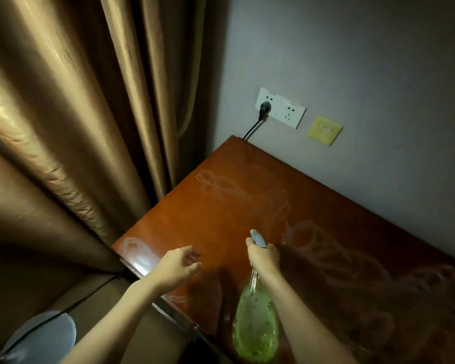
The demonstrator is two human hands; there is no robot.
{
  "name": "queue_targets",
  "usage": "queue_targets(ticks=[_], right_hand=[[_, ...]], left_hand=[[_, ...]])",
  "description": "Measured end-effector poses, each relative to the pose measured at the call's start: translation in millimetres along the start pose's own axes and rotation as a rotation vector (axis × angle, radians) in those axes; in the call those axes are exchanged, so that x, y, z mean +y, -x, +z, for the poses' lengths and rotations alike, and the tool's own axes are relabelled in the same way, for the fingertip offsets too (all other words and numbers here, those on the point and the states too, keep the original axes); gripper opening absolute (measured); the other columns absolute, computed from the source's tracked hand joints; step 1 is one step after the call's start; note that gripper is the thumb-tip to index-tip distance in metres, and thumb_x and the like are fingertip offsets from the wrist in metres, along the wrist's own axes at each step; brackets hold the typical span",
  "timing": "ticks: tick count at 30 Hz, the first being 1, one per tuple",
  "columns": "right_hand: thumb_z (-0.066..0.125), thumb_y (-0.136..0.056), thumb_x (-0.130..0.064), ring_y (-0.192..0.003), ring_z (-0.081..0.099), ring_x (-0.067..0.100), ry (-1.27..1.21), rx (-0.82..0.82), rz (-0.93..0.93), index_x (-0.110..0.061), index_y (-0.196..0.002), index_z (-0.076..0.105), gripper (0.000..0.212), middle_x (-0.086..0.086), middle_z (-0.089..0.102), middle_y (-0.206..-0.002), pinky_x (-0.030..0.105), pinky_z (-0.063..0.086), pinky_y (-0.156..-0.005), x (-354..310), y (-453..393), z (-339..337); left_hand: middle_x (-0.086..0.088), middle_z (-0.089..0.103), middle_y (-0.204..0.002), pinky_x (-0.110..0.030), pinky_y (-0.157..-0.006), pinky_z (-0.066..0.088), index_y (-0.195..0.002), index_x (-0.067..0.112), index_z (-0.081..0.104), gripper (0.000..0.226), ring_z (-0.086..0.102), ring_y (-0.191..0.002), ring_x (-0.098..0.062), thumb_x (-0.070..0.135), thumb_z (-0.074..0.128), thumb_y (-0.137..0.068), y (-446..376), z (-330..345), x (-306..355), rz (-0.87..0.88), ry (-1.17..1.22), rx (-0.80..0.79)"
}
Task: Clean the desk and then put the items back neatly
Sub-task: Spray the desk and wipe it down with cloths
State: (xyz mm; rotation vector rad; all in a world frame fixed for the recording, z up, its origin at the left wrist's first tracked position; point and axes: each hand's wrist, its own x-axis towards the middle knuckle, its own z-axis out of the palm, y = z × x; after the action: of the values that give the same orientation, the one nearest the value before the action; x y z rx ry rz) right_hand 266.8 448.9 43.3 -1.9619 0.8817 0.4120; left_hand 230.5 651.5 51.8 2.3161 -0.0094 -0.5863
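A reddish-brown wooden desk (247,200) fills the lower right, its top marked with whitish swirls and wet streaks. My right hand (263,256) grips the neck of a clear spray bottle (255,324) with green liquid; its grey nozzle (258,239) points away over the desk. The bottle's body hangs below my wrist. My left hand (179,266) hovers over the desk's near left part with loosely curled fingers, holding nothing.
A brown curtain (76,127) hangs at the left, next to the desk's left edge. On the grey wall sit white sockets (286,109) with a black plug (264,109) and a yellow plate (325,130). A grey round object (45,337) with a cable lies lower left.
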Motion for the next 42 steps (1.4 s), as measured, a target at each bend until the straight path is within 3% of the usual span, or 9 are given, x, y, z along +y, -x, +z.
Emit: queue_targets(ticks=[4, 7, 11, 15, 22, 27, 31, 36, 42], right_hand=[[0.058, -0.083, -0.029, -0.074, 0.062, 0.021, -0.122, -0.024, -0.006, -0.01, -0.095, 0.054, 0.023, 0.009, 0.065, -0.091, 0.032, 0.048, -0.068, -3.1, -12.1, -1.4], [0.053, -0.084, -0.016, -0.07, 0.055, 0.018, -0.15, -0.033, -0.059, -0.011, -0.098, 0.048, 0.016, 0.01, 0.063, -0.094, 0.029, 0.042, -0.062, -22.1, -14.7, -5.5], [0.052, -0.086, -0.012, -0.073, 0.054, 0.016, -0.173, -0.074, -0.094, -0.01, -0.112, 0.047, 0.027, 0.01, 0.061, -0.1, 0.027, 0.04, -0.06, -49.3, -25.2, -6.7], [0.054, -0.086, -0.02, -0.084, 0.06, 0.024, -0.184, -0.007, -0.146, -0.005, -0.11, 0.05, 0.029, 0.012, 0.062, -0.103, 0.031, 0.043, -0.069, -79.5, -46.4, -0.2], [0.057, -0.089, -0.025, -0.062, 0.055, 0.015, -0.04, -0.041, -0.085, -0.002, -0.1, 0.054, 0.025, 0.003, 0.057, -0.073, 0.029, 0.045, -0.06, -69.6, -45.1, 4.8], [0.059, -0.085, -0.014, -0.072, 0.06, 0.016, -0.104, -0.185, -0.109, -0.002, -0.129, 0.04, 0.05, 0.003, 0.062, -0.079, 0.031, 0.046, -0.067, -44.0, -27.2, 11.1], [0.059, -0.087, -0.026, -0.074, 0.057, 0.017, -0.01, -0.18, -0.161, -0.008, -0.111, 0.05, 0.032, 0.006, 0.062, -0.091, 0.026, 0.043, -0.06, -31.4, -6.8, 23.8], [0.06, -0.088, -0.024, -0.057, 0.052, 0.015, 0.113, -0.268, -0.105, -0.005, -0.099, 0.057, 0.022, 0.004, 0.057, -0.071, 0.031, 0.046, -0.061, -2.9, 13.6, 34.4], [0.064, -0.083, -0.038, -0.085, 0.066, 0.02, 0.066, -0.292, -0.208, -0.002, -0.122, 0.052, 0.054, 0.01, 0.066, -0.103, 0.035, 0.05, -0.079, 27.3, 37.9, 23.0]], left_hand=[[0.006, 0.058, -0.107, 0.0, -0.058, 0.04, -0.122, 0.013, 0.056, 0.027, 0.055, -0.078, 0.003, 0.019, 0.054, -0.095, -6.3, -1.4, -0.8, 0.002, 0.021, -0.024], [0.001, 0.061, -0.116, -0.004, -0.063, 0.04, -0.123, 0.013, 0.056, 0.029, 0.058, -0.089, -0.005, 0.021, 0.053, -0.095, -10.3, -2.0, -0.4, 0.014, 0.025, -0.031], [0.002, 0.061, -0.112, -0.004, -0.063, 0.041, -0.122, 0.014, 0.056, 0.028, 0.058, -0.086, -0.004, 0.021, 0.053, -0.095, -11.1, -6.4, -1.8, 0.012, 0.028, -0.031], [0.002, 0.061, -0.11, -0.005, -0.063, 0.04, -0.121, 0.013, 0.056, 0.027, 0.058, -0.083, -0.003, 0.021, 0.053, -0.095, -11.5, -14.7, -6.6, -0.007, -0.001, -0.013], [-0.001, 0.06, -0.116, -0.012, -0.073, 0.039, -0.122, 0.013, 0.057, 0.029, 0.053, -0.094, -0.007, 0.022, 0.051, -0.096, -8.9, -25.8, -6.4, -0.022, -0.032, 0.046], [-0.001, 0.062, -0.11, -0.015, -0.073, 0.037, -0.12, 0.012, 0.058, 0.027, 0.054, -0.091, -0.009, 0.021, 0.052, -0.096, 4.5, -19.0, -12.8, -0.063, -0.022, 0.064], [-0.004, 0.062, -0.116, -0.02, -0.078, 0.042, -0.121, 0.012, 0.059, 0.028, 0.056, -0.096, -0.013, 0.023, 0.053, -0.095, 22.0, -15.8, -18.5, -0.11, -0.01, 0.068], [-0.005, 0.063, -0.112, -0.023, -0.08, 0.043, -0.122, 0.011, 0.059, 0.03, 0.058, -0.097, -0.016, 0.024, 0.054, -0.095, 48.5, -14.3, -21.0, -0.163, 0.024, 0.132], [-0.006, 0.064, -0.113, -0.021, -0.078, 0.039, -0.119, 0.012, 0.06, 0.028, 0.055, -0.095, -0.013, 0.024, 0.053, -0.095, 91.5, 7.9, -21.2, -0.238, 0.059, 0.219]])
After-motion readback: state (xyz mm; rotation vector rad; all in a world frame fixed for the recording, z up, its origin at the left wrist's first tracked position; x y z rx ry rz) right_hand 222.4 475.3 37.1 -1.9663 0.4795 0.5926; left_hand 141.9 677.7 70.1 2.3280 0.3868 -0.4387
